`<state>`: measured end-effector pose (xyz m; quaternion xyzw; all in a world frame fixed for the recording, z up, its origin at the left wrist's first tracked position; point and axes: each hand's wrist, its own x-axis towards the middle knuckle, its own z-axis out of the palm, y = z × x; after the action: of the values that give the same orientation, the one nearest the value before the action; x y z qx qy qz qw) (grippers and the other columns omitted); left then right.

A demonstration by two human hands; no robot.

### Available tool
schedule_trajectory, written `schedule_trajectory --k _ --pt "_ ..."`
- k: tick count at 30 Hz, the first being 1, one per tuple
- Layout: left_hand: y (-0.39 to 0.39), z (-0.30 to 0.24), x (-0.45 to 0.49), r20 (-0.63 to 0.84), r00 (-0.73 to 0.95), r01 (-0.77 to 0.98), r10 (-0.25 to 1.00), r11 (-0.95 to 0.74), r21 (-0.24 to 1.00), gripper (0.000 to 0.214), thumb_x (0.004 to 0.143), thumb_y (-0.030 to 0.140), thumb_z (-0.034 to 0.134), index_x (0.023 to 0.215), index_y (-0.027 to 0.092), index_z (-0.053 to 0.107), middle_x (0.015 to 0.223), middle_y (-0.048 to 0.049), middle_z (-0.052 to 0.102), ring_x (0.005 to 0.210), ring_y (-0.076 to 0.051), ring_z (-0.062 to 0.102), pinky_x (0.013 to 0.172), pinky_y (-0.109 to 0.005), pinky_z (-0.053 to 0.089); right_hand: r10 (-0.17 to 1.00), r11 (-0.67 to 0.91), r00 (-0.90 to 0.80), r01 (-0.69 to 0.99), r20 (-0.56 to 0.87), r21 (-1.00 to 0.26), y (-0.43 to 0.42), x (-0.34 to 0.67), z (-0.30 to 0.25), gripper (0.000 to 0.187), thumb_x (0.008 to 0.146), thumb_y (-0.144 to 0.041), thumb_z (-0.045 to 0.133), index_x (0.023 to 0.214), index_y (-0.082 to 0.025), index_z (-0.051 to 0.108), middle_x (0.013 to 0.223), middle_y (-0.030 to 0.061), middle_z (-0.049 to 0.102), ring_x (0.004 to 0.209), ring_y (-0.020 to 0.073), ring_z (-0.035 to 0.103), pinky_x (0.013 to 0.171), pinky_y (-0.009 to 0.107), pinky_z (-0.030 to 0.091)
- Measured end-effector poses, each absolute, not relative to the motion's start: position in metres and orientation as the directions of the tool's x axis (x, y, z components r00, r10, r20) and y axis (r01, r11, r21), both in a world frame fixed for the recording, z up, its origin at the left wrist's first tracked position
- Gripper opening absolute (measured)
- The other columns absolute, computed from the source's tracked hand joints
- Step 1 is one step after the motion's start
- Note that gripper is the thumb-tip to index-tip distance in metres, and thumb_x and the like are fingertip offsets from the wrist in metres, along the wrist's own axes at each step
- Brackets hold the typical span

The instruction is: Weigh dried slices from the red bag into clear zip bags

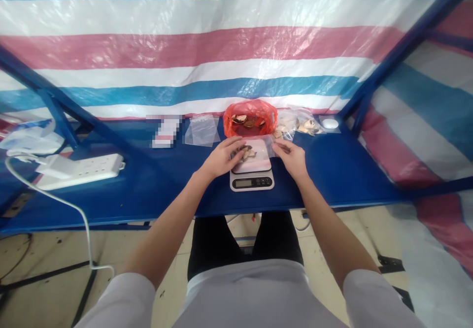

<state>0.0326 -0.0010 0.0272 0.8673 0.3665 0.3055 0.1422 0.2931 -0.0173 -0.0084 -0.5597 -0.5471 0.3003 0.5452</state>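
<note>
While the left hand (224, 158) is resting curled over the dried slices (250, 154), the right hand (291, 156) is pinching the edge of a clear bag (270, 146) between thumb and fingertips. I cannot tell whether the left fingers are gripping anything, nor whether the slices are lying inside the bag or straight on the scale (252, 182). That scale is sitting near the front edge of the worktop (340, 175), about midway along. Behind it, at the back edge, a red bag (231, 129) is holding similar pieces; filled bags (309, 125) are lying to its right, toward the back right corner. The slices are looking light, dry and probably brittle, calling for a loose hold by their rims. The clear bag is seeming thin, limp and slippery, best pinched at its mouth.
</note>
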Motion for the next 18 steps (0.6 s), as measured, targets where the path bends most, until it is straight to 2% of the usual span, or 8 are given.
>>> schedule_trajectory --k 4,9,14,18 --pt "-0.001 0.024 0.034 0.413 0.554 0.556 0.723 -0.690 0.463 0.043 0.098 0.040 0.046 0.127 0.015 0.064 0.137 -0.0154 0.060 0.129 -0.027 0.055 0.112 -0.044 0.043 0.951 0.182 0.209 0.219 0.228 -0.958 -0.017 0.292 -0.008 0.038 0.073 -0.041 0.076 0.103 -0.020 0.075 0.094 0.0052 0.079 0.090 0.0259 0.075 0.084 0.040 0.062" --pt "-0.002 0.024 0.036 0.427 0.565 0.543 0.706 -0.708 0.452 0.041 0.098 0.039 0.046 0.126 0.014 0.065 0.133 -0.0150 0.062 0.126 -0.026 0.057 0.111 -0.043 0.044 0.968 0.162 0.150 0.231 0.200 -0.959 -0.020 0.295 -0.005 0.037 0.073 -0.041 0.077 0.102 -0.020 0.077 0.095 0.0047 0.079 0.078 0.0238 0.075 0.070 0.036 0.064" --pt "0.000 0.029 0.041 0.440 0.551 0.534 0.709 -0.705 0.467 0.037 0.097 0.037 0.048 0.119 0.015 0.068 0.125 -0.0142 0.067 0.120 -0.026 0.061 0.107 -0.043 0.047 0.955 0.231 0.101 0.332 0.278 -0.914 -0.020 0.299 0.008 0.030 0.073 -0.037 0.077 0.098 -0.021 0.079 0.099 0.0038 0.079 0.084 0.0244 0.076 0.086 0.040 0.061" --pt "0.001 0.041 0.051 0.477 0.475 0.491 0.739 -0.673 0.554 0.036 0.096 0.037 0.049 0.118 0.016 0.068 0.123 -0.0135 0.068 0.116 -0.024 0.064 0.104 -0.041 0.049 0.937 0.300 0.046 0.402 0.347 -0.865 -0.018 0.298 0.027 0.025 0.075 -0.033 0.076 0.098 -0.023 0.079 0.099 0.0019 0.079 0.090 0.0240 0.075 0.093 0.039 0.058"
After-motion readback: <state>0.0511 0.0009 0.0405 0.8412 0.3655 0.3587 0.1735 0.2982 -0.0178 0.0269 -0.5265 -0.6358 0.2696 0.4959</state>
